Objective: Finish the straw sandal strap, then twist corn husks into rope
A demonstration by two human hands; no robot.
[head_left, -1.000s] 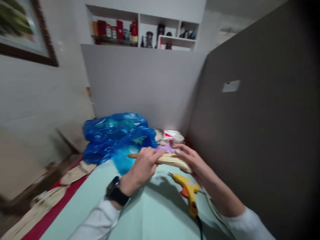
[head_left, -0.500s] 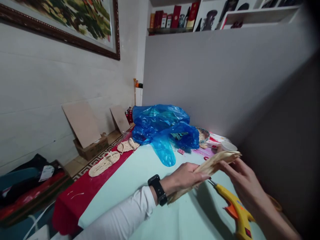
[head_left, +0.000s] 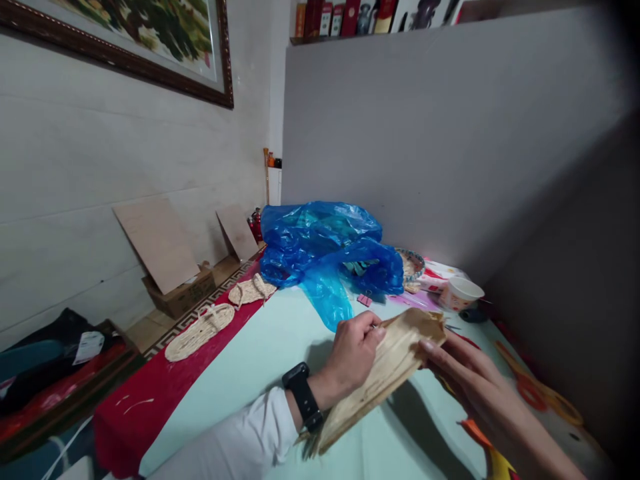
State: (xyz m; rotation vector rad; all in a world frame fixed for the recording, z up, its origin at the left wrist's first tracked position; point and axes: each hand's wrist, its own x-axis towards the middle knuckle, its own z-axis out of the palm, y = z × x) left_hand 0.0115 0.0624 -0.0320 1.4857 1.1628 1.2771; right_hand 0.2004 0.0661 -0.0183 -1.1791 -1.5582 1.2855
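A dried husk (head_left: 387, 370), pale tan and ribbed lengthwise, is held in the lower center-right of the frame, slanting from a ragged end at lower left up to its far end at right. The left hand (head_left: 354, 353) is closed over its left edge, fingers curled and thumb pressed against the face. The right hand (head_left: 473, 373) grips the upper right end, its thumb on the near face and the other fingers mostly hidden behind. A black watch (head_left: 303, 397) is on the left wrist.

Below, the tabletop (head_left: 225, 400) is pale green, with a red cloth (head_left: 135, 407) along its left side. Two woven soles (head_left: 200, 333) lie on that red strip, left of center. A crumpled blue plastic bag (head_left: 320, 233) fills the middle of the frame, with a small pink clip (head_left: 364, 300) just in front. Right of the bag are a round basket (head_left: 414, 265) and a paper cup (head_left: 461, 295). At the lower right edge, a yellow glue gun (head_left: 497, 465) with an orange trigger is partly hidden by the right forearm. A framed painting (head_left: 165, 33) hangs at upper left.
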